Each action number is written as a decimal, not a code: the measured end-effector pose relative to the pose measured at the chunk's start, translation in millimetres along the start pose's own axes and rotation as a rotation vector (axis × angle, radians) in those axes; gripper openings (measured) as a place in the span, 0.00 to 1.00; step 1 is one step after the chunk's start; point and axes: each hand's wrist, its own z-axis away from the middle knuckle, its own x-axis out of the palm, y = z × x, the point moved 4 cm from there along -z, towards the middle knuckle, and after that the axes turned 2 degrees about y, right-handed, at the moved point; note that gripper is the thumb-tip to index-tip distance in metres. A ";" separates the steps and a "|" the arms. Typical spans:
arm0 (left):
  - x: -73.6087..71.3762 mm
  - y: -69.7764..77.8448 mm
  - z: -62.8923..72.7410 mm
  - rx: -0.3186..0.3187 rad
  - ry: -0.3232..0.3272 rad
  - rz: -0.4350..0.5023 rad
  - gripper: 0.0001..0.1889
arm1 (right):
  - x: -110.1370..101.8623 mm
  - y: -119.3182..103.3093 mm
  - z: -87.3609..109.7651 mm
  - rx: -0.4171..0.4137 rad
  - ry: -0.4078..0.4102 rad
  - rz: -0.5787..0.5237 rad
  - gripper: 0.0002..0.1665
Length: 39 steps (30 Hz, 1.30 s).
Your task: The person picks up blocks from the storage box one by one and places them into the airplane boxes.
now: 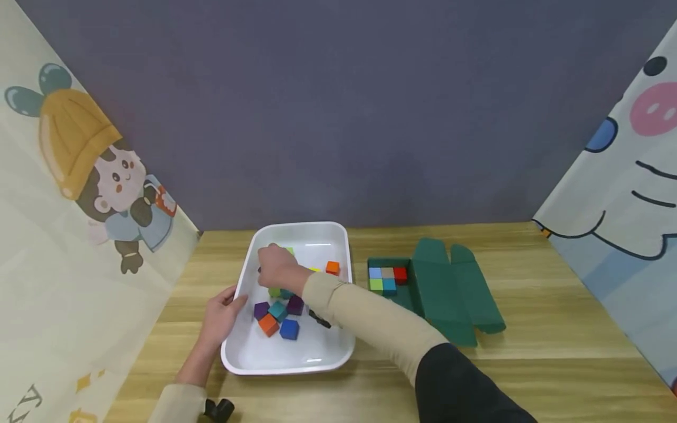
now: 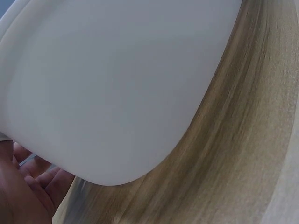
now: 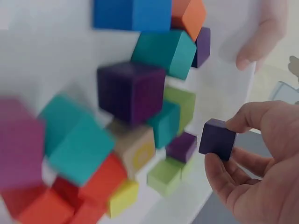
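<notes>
My left hand (image 1: 218, 317) grips the left rim of a white tray (image 1: 264, 357), its thumb at the rim. In the left wrist view its fingers (image 2: 58, 184) curl beneath the tray's outer wall. Over the tray's left part, my right hand (image 1: 279, 267) pinches a dark purple cube (image 3: 217, 139) between thumb and fingers, above the tray floor. Several coloured cubes lie about it in the tray, among them a blue cube (image 1: 289, 329), a teal cube (image 1: 277, 310) and an orange cube (image 1: 268, 325). The right forearm crosses the tray and hides some cubes.
Right of the tray, an open green box (image 1: 404, 299) holds several cubes set in rows, including a red cube (image 1: 400, 275). Its lid (image 1: 446, 294) lies folded out to the right. A grey wall (image 1: 365, 117) stands behind the wooden table (image 1: 550, 294).
</notes>
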 end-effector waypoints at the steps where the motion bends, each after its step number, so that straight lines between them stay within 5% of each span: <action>1: 0.6 0.8 -0.8 0.003 0.000 0.004 0.24 | -4.5 3.7 2.6 -0.006 -0.002 0.009 0.15; 12: -1.7 2.9 -1.8 -0.010 -0.002 0.008 0.24 | -58.4 53.5 56.3 -0.111 -0.017 -0.037 0.20; 19: -2.2 5.0 -3.7 -0.004 -0.009 -0.017 0.24 | -84.7 105.4 104.1 -0.095 -0.024 -0.095 0.23; 31: -3.8 2.8 -2.2 -0.026 0.001 -0.004 0.25 | -94.6 181.7 145.5 -0.082 -0.047 -0.024 0.19; 39: -1.9 3.2 -2.7 -0.036 -0.015 -0.012 0.25 | -89.0 209.9 165.5 -0.057 -0.092 -0.016 0.22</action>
